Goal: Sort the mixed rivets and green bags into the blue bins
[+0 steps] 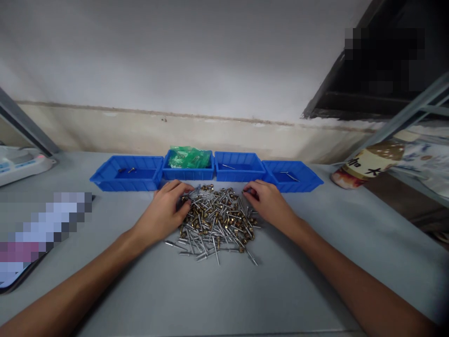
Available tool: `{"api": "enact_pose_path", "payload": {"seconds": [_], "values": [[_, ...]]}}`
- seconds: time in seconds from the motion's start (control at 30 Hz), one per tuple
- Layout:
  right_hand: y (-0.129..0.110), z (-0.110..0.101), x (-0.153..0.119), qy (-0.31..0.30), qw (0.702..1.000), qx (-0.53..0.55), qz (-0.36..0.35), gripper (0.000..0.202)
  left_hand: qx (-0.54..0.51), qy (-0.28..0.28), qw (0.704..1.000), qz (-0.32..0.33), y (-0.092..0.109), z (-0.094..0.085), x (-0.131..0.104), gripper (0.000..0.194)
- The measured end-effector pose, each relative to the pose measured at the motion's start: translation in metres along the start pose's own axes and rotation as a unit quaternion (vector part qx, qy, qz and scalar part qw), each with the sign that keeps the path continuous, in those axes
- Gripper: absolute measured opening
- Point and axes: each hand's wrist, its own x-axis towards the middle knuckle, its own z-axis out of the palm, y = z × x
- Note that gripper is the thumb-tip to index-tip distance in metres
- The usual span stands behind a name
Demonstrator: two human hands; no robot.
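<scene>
A mixed pile of silver blind rivets (203,245) and brass-coloured bolts (231,220) lies on the grey table. At its left edge is my left hand (166,210), with thumb and forefinger apart and curved about the nearest pieces; nothing shows gripped between them. My right hand (268,201) is at the upper right edge of the pile. Its fingers are pinched together, and a small dark thing at their tips is too small to name. Behind the pile, a blue bin (240,175) holds a thin silver piece, and another bin (293,185) at right holds a few silver pieces.
The left blue bin (105,182) holds a few small brass-coloured and dark pieces. Green plastic bags (189,157) fill the bin beside it. A phone (42,234) and a white device (26,166) are at left. A labelled bottle (368,164) lies at right. A wall stands behind.
</scene>
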Motion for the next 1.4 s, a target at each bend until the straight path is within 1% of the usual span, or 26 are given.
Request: {"api": "enact_pose_path", "payload": {"seconds": [0.07,0.13,0.17,0.27,0.33,0.43,0.53,0.6,0.7,0.83,0.97,1.17,1.27,1.4], "values": [[-0.004,-0.001,-0.001,0.015,0.999,0.035,0.001,0.010,-0.003,0.007,1.000,0.008,0.002,-0.001,0.000,0.019],[-0.012,-0.002,-0.003,0.029,0.993,0.111,0.009,0.009,-0.007,0.010,1.000,0.018,0.005,-0.002,-0.001,0.019],[-0.019,-0.003,-0.004,0.030,0.986,0.164,0.016,0.008,-0.010,0.008,1.000,0.025,0.006,-0.002,-0.001,0.018],[-0.043,-0.007,-0.010,0.032,0.950,0.309,0.035,0.007,-0.029,0.006,0.998,0.048,0.014,-0.003,-0.002,0.016],[-0.058,-0.010,-0.014,0.042,0.939,0.342,0.027,0.006,-0.051,0.003,0.997,0.064,0.020,-0.003,-0.004,0.015],[-0.069,-0.012,-0.019,0.034,0.933,0.359,0.004,0.008,-0.088,-0.017,0.992,0.086,0.029,-0.001,-0.007,0.015],[-0.071,-0.011,-0.022,0.022,0.924,0.382,-0.005,0.009,-0.120,-0.045,0.986,0.109,0.035,0.001,-0.011,0.015],[-0.071,-0.010,-0.023,0.016,0.922,0.386,-0.010,0.010,-0.134,-0.052,0.983,0.113,0.038,0.002,-0.012,0.012],[-0.073,-0.010,-0.024,0.007,0.923,0.385,-0.018,0.012,-0.150,-0.048,0.983,0.095,0.041,0.003,-0.012,0.009],[-0.074,-0.010,-0.025,0.011,0.920,0.389,-0.037,0.014,-0.161,-0.040,0.984,0.072,0.043,0.003,-0.010,0.008],[-0.074,-0.007,-0.025,0.018,0.921,0.387,-0.051,0.011,-0.163,-0.032,0.984,0.063,0.042,0.003,-0.009,0.007],[-0.075,-0.006,-0.028,0.012,0.925,0.376,-0.046,0.009,-0.175,-0.044,0.980,0.083,0.039,0.005,-0.009,0.011],[-0.075,-0.006,-0.028,0.017,0.928,0.369,-0.041,0.008,-0.173,-0.035,0.979,0.099,0.038,0.005,-0.010,0.009],[-0.076,-0.008,-0.028,0.008,0.930,0.365,-0.040,0.006,-0.160,-0.022,0.981,0.105,0.037,0.005,-0.011,0.006]]}}
